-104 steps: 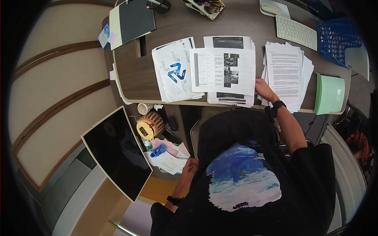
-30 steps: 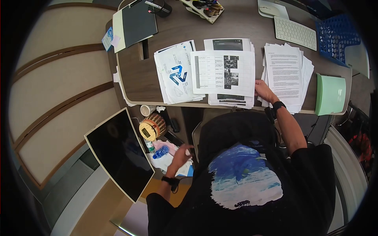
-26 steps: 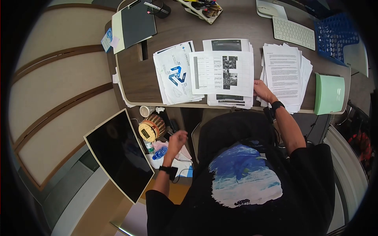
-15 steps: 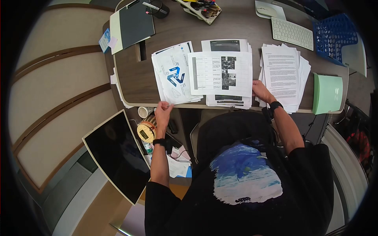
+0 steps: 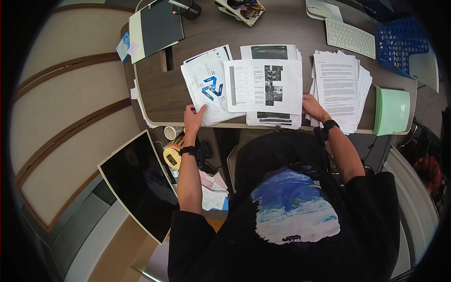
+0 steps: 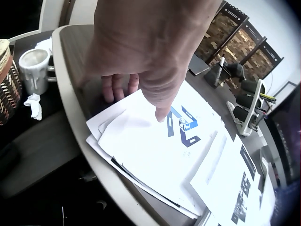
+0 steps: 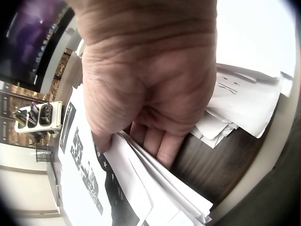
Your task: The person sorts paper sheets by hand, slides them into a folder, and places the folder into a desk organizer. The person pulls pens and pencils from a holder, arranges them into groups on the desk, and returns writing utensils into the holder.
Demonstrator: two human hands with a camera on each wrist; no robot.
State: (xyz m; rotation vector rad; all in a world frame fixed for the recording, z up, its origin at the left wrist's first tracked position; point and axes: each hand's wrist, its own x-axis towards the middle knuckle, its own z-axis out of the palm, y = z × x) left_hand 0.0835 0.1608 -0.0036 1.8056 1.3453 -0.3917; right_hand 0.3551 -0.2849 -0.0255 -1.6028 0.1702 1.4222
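Observation:
My left hand is at the left edge of a paper stack topped by a sheet with a blue triangular logo. In the left wrist view its thumb lies on the top sheet, while the other fingers curl at the stack's side edge. My right hand grips the right edge of the middle paper stack, thumb on top and fingers at the side of the sheets. A printed sheet with a table and dark photos lies across that stack, overlapping the logo stack.
Right of the middle stack lies another text stack, then a green folder. Behind are a keyboard, blue basket and pen organizer. A mug and woven basket stand beyond the desk's left edge.
My left hand has risen from the side surface by the monitor to the logo stack, and its thumb now lies on it. My right hand keeps its grip on the middle stack.

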